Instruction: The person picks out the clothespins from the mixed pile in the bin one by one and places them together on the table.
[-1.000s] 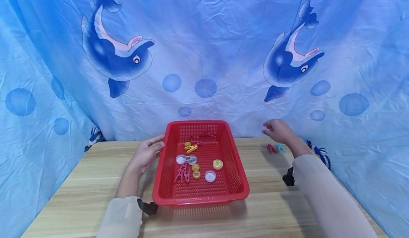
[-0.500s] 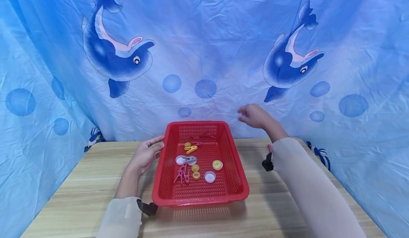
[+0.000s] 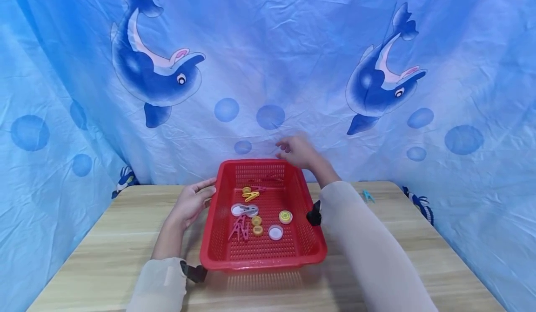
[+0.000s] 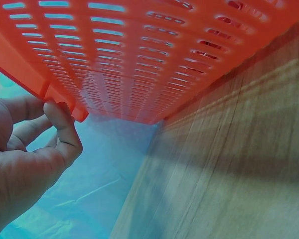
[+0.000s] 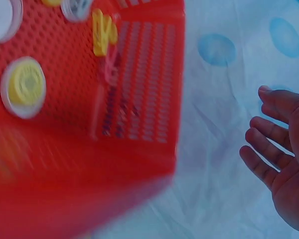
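Observation:
A red plastic basket [image 3: 268, 261] stands tilted over the wooden table, its front rim raised. My left hand [image 3: 190, 205] holds the basket's left rim, with thumb and fingers at its edge in the left wrist view. Inside lie a yellow clothespin [image 3: 251, 196], several pink clothespins [image 3: 240, 228], a grey clip [image 3: 250, 209] and round caps, among them a yellow-topped one [image 3: 285, 217] and a white one [image 3: 275, 232]. My right hand [image 3: 299, 151] hovers above the basket's far right corner. Its fingers curve loosely around nothing in the right wrist view.
A light blue clothespin [image 3: 368, 196] lies on the table [image 3: 418, 251] at the far right. A blue cloth [image 3: 268, 70] printed with dolphins hangs directly behind the table. My right sleeve [image 3: 364, 237] crosses over the basket's right side.
My right hand has swept left from above the right-hand clothespins to the basket's far right corner. The red clothespin beside the blue one is out of sight. My left hand stays put.

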`<act>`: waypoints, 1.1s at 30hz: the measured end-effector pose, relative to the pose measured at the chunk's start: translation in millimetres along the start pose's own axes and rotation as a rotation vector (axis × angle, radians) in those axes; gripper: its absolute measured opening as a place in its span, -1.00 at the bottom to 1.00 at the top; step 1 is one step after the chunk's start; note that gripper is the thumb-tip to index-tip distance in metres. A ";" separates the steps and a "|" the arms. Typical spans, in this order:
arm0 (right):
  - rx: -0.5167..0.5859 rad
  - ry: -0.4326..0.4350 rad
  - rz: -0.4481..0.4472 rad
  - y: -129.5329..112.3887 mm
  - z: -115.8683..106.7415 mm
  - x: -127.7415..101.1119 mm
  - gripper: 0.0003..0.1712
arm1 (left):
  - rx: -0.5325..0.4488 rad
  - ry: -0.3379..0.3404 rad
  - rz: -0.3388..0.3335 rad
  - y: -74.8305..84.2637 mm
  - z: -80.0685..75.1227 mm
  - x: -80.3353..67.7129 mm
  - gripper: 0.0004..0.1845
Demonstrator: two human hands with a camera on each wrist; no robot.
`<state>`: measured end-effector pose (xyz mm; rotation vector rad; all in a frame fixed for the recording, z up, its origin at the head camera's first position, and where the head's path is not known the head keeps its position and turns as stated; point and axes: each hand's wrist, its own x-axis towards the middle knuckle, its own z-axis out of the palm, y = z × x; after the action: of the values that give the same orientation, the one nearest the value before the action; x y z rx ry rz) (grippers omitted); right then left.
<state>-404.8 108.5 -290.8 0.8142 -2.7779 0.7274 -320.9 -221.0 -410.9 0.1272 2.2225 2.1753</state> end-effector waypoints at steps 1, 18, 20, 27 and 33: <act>0.006 -0.006 0.001 -1.5 6.5 2.3 -0.58 | 0.000 0.000 0.001 0.1 -0.4 -1.0 -0.44; 0.115 -0.144 0.090 -15.2 88.9 13.1 -0.44 | 0.006 -0.019 0.009 1.0 1.6 2.9 -0.43; 0.123 -0.152 0.107 -17.3 97.2 13.9 -0.43 | 0.013 -0.015 0.011 0.9 0.1 1.9 -0.43; 0.138 -0.174 0.174 -16.6 120.6 9.9 -0.34 | 0.017 -0.014 0.014 0.5 -0.4 2.7 -0.43; 0.143 -0.255 0.222 -9.5 135.0 3.4 -0.29 | 0.019 -0.020 0.013 1.6 -0.5 2.2 -0.43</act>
<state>-404.2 33.4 -403.4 0.6692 -3.1115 0.9287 -323.1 -221.3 -409.2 0.1637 2.2382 2.1507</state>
